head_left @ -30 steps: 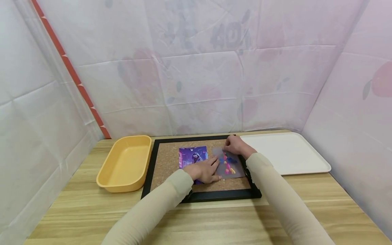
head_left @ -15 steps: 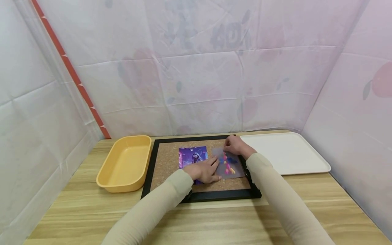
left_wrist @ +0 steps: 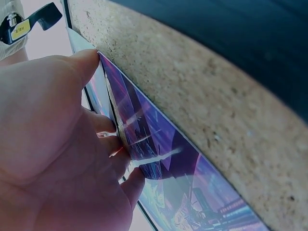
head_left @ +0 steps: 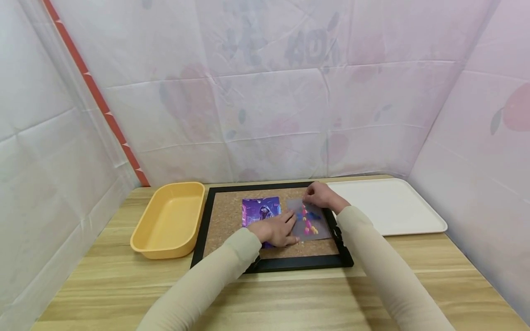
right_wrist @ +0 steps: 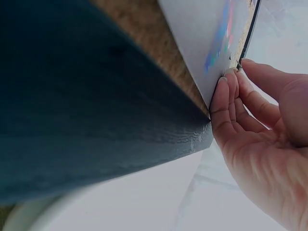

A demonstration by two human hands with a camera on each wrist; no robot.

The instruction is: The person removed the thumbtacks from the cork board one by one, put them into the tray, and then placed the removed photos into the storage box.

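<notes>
On a black-framed cork board (head_left: 225, 207) lie a shiny purple printed pouch (head_left: 265, 209) and a greyish sheet (head_left: 319, 233) with a colourful print. My left hand (head_left: 278, 230) rests flat with spread fingers, covering the pouch's lower part, its fingertips reaching the sheet's left edge. Over the sheet's top edge, my right hand (head_left: 322, 196) has its thumb and fingers together. The right wrist view shows a thin pin (right_wrist: 238, 64) at those fingertips, most of it hidden. In the left wrist view, the left thumb tip meets a corner of the pouch (left_wrist: 159, 127).
A yellow basin (head_left: 167, 223) stands left of the board, and a white tray (head_left: 385, 207) lies to its right. All of these are on a wooden table (head_left: 290, 299). Behind and on both sides hangs pale printed sheeting (head_left: 265, 115).
The right hand and forearm have shifted slightly to the right at the sheet's top edge. The left hand, pouch and sheet stay in place.
</notes>
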